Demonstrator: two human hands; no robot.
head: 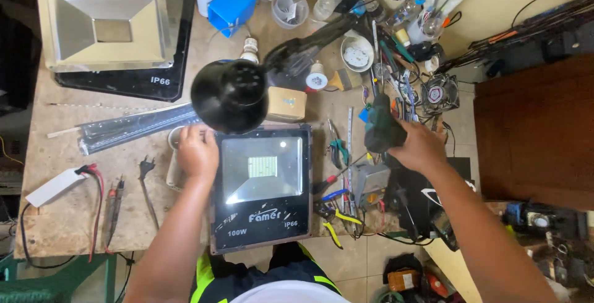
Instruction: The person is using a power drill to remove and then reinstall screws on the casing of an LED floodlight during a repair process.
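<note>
Lamp shade [229, 95] hiding floodlight [262, 185] top, right hand [421, 148] tool unclear

Both arms reach forward from the bottom of the view, bare from above the elbow down. The left arm runs nearly straight up the middle, wrist level, and ends in the left hand [198, 153], which lies palm down with the fingers [189, 132] curled and close together, knuckles up, pressing on what lies under it. The right arm comes in from the lower right corner at a slant, forearm long and angled toward the centre. The right hand [421, 147] is raised, its fingers wrapped in a closed grip, thumb side turned left, back of the hand facing up.
</note>
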